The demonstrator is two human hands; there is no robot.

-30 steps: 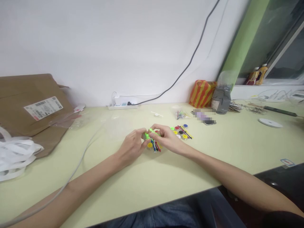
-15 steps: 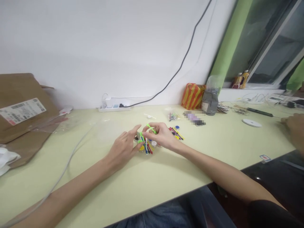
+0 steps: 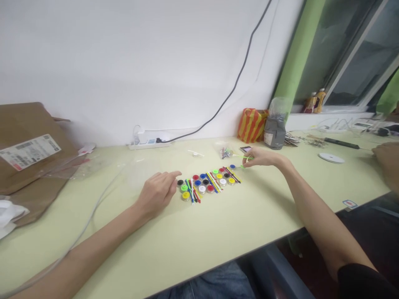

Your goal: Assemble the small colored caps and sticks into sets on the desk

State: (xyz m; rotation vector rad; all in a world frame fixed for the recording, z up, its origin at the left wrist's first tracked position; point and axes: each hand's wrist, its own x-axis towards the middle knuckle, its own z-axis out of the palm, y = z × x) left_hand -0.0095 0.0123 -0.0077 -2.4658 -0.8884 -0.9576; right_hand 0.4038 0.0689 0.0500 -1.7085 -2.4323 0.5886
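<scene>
Small round pieces with coloured tops lie in slanting rows, among them a yellow-topped piece and a red-topped piece. Between them are bundles of thin plastic sticks in several colours, some with arrow-like ends. My left hand rests at the left end, its index finger stretched towards a black-topped piece; I see nothing held in it. Past the right end, my right hand pinches a bright green plastic stick, partly hidden by the fingers. A blue-topped piece lies close by.
Behind the rows sit a small clear bag of parts and a phone. A striped bag and a grey bag stand by the wall. Cardboard is at left. Another person's hand shows at far right.
My right hand has moved right and away from my left hand, taking the green stick with it. My left hand has drawn back slightly, uncovering the rows of pieces.
</scene>
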